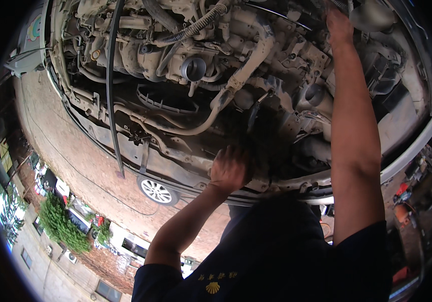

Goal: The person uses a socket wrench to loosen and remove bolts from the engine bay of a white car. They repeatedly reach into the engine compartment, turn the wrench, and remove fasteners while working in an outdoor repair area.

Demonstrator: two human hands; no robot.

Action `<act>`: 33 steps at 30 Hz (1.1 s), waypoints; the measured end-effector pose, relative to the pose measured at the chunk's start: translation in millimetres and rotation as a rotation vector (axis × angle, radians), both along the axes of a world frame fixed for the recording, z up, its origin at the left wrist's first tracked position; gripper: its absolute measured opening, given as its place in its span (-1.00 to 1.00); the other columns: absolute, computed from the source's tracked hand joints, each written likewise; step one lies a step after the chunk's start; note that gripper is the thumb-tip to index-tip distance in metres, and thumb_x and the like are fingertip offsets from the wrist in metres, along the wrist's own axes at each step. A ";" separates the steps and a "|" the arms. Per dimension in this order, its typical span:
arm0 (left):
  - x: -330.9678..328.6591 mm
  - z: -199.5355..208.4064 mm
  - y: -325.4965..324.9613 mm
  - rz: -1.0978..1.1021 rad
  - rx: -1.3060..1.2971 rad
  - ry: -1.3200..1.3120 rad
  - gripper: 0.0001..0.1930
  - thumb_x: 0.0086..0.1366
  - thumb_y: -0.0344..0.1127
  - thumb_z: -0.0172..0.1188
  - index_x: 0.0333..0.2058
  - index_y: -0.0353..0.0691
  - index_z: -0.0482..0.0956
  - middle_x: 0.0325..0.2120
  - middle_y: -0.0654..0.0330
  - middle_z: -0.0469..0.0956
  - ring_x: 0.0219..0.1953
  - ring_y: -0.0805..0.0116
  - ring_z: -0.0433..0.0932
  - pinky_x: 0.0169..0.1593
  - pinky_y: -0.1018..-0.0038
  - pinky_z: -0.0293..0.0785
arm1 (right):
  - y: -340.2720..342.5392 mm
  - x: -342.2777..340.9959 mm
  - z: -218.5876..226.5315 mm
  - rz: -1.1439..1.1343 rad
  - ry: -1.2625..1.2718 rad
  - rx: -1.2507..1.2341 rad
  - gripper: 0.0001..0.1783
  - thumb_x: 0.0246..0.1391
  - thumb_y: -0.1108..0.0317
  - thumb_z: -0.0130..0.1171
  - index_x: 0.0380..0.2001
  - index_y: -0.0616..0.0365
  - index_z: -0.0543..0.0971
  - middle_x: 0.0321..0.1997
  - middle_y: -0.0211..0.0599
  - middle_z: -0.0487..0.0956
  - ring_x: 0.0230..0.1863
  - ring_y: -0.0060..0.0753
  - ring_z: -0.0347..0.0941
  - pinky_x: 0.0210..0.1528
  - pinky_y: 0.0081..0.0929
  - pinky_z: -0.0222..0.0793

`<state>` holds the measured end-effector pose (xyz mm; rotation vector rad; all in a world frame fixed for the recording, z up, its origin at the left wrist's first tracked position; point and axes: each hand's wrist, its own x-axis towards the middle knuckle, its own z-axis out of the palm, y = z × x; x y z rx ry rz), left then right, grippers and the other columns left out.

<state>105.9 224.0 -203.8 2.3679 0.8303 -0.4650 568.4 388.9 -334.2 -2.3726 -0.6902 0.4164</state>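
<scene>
An engine bay with dusty, tan-coated parts lies under my arms. My left hand (231,168) is at its near edge, by the front crossmember (191,160). The fingers are curled downward, and their tips fade into dark shadow, so what they grip does not show. My right arm reaches far across the bay. At its end my right hand (338,22) is among parts at the far right, its fingers hidden. Between the hands are a thick curved hose (256,55), a round open pipe mouth (314,94) and a grey open throttle body (193,68).
A black hood prop rod (110,85) stands across the left of the bay. A ribbed hose (196,25) crosses the far side. Past the car's front lies paved ground (90,146) with a silver-spoked wheel (157,190). Assorted items, one orange (402,214), lie at the right.
</scene>
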 end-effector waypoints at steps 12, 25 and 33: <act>121.0 25.2 92.3 0.400 -0.288 -0.616 -0.67 0.24 -0.35 0.23 -0.04 -0.32 0.53 -0.10 0.00 0.59 -0.06 0.07 0.58 0.04 0.29 0.47 | -38.5 -68.2 22.2 -0.292 0.444 0.774 -0.58 0.15 0.15 0.31 -0.64 0.24 0.53 -0.64 -0.52 0.40 -0.54 -0.63 0.25 -0.42 -0.52 0.17; 329.8 -79.3 188.4 0.504 -0.979 -0.860 -0.67 0.24 -0.11 0.25 -0.32 -0.34 0.66 -0.46 0.23 0.59 -0.35 0.48 0.48 -0.18 0.54 0.41 | -47.0 -102.1 22.2 -0.270 0.334 0.986 -0.68 0.32 0.33 0.01 -0.41 0.35 0.58 -0.56 -0.50 0.52 -0.47 -0.70 0.33 -0.38 -0.59 0.30; 332.0 -95.3 174.4 0.472 -1.046 -1.055 -0.75 0.21 -0.27 0.13 -0.37 -0.41 0.59 -0.46 0.20 0.59 -0.35 0.45 0.48 -0.14 0.53 0.42 | -57.5 -99.8 17.5 -0.152 0.176 0.939 -0.72 0.32 0.39 -0.06 -0.30 0.35 0.59 -0.28 -0.20 0.62 -0.24 -0.37 0.52 -0.15 -0.48 0.38</act>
